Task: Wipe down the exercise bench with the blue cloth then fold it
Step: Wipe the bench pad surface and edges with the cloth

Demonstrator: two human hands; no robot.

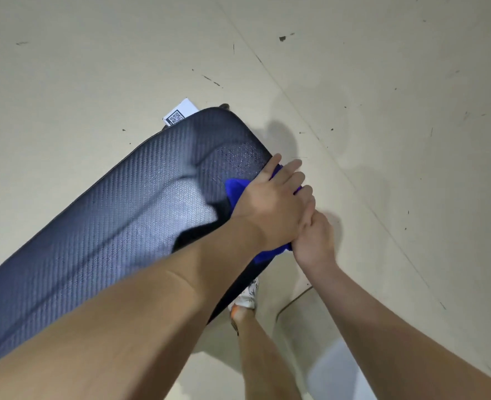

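A long black padded exercise bench (117, 215) with a woven texture runs from the lower left to the upper middle. The blue cloth (235, 189) lies bunched on the bench's right edge near the far end. My left hand (273, 206) lies on top of the cloth and presses it down, with the fingers reaching over the bench edge. Just below it, my right hand (316, 243) has its fingers curled at the cloth's lower corner beside the bench, touching the left hand. Most of the cloth is hidden under my hands.
A white tag with a QR code (178, 114) sticks out beyond the bench's far end. My leg and patterned shoe (248, 295) stand by the bench's right side. The beige floor has seams and dark scuffs. A pale object (336, 376) is at the bottom right.
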